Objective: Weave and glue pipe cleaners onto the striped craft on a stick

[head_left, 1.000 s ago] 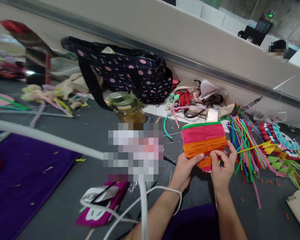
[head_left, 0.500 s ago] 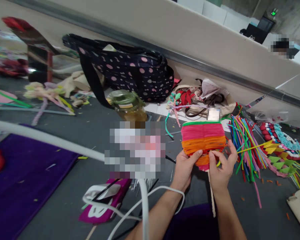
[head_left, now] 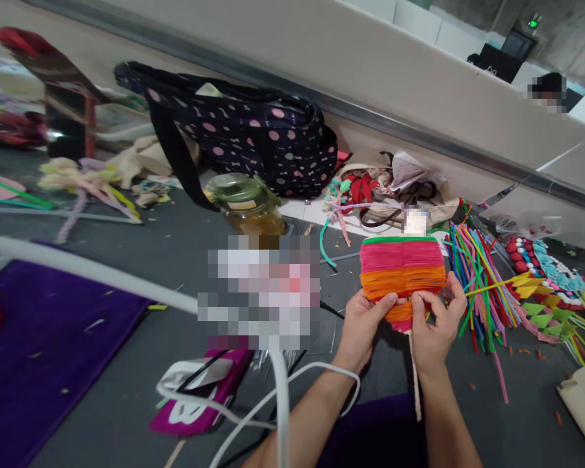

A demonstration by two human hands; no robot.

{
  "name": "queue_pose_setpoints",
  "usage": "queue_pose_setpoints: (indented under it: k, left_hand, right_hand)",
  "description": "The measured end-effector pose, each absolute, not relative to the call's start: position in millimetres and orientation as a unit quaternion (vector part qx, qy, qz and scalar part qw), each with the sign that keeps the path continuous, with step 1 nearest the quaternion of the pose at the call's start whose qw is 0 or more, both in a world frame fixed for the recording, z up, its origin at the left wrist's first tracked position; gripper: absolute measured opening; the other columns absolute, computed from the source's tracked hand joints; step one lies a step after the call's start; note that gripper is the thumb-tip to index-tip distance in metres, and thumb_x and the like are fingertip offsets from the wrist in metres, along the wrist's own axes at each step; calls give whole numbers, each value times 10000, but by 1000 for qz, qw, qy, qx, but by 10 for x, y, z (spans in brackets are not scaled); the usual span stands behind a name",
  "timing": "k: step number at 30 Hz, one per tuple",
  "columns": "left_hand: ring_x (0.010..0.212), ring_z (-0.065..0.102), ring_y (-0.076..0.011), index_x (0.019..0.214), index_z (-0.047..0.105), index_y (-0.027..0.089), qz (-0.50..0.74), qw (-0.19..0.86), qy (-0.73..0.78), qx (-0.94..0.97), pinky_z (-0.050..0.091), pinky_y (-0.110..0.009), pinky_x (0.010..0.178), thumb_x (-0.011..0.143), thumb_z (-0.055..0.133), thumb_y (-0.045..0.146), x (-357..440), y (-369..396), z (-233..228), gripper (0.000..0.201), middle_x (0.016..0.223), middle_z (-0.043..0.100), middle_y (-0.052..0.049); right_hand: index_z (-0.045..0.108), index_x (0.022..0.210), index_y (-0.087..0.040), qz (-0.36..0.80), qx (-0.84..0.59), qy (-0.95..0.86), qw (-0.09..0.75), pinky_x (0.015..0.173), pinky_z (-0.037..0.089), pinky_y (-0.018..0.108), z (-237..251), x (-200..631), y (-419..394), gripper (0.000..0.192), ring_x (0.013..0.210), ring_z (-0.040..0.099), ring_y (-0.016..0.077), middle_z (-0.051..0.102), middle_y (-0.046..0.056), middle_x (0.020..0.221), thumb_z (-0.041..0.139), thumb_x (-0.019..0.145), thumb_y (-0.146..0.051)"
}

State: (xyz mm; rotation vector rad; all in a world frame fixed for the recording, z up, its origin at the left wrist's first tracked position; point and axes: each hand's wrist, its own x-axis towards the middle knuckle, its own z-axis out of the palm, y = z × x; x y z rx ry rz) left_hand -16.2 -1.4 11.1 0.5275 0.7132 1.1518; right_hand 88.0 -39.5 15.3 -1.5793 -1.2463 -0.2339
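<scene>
A striped pipe-cleaner panel (head_left: 402,266), green at the top, then pink and orange, is held upright over the dark table. A cream twisted stem (head_left: 414,383) hangs from its narrow pink-and-orange bottom part. My left hand (head_left: 363,325) is closed on the panel's lower left side, thumb across the front. At the lower right, my right hand (head_left: 433,328) pinches the orange strands with thumb and index finger, its other fingers raised. Both thumbs come close together near the middle. What lies behind the panel is hidden.
A bundle of coloured pipe cleaners (head_left: 482,286) lies to the right, beside beaded pieces (head_left: 550,273). Behind stand a glass jar (head_left: 246,201), a dark patterned bag (head_left: 253,136) and a beige pouch (head_left: 443,205). White cables (head_left: 283,403) cross in front of a purple cloth (head_left: 68,344).
The panel has shifted slightly right with both hands and turned a little. My fingers keep nearly the same hold. The view has moved slightly.
</scene>
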Motion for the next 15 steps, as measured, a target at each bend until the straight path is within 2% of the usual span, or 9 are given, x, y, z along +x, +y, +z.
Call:
queue_pose_setpoints:
  k: [6,11,15]
  left_hand:
    - [721,721,-223,946,666,127,507,762,302,266,568,-332,726,619,843,288,-163,-16,112,405,815,765,-86]
    - [818,719,-240,955,670,129,522,750,310,264,548,-357,821,627,838,270,-158,-17,94,395,835,767,-87]
    - [774,721,-240,951,652,125,524,748,319,254,564,-359,759,662,815,299,-161,-18,69,375,790,764,-90]
  right_hand:
    - [698,819,-196,-97,-668,-509,534,999,379,491,148,923,-385,154,1272,419,297,434,125,1359,589,870,-293]
    - [704,827,-193,-98,-663,-510,539,996,390,481,148,926,-387,147,1255,434,291,431,129,1367,597,868,-285]
    - [709,820,-194,-103,-668,-511,531,995,389,498,120,930,-376,178,1245,448,293,442,128,1363,587,876,-311]
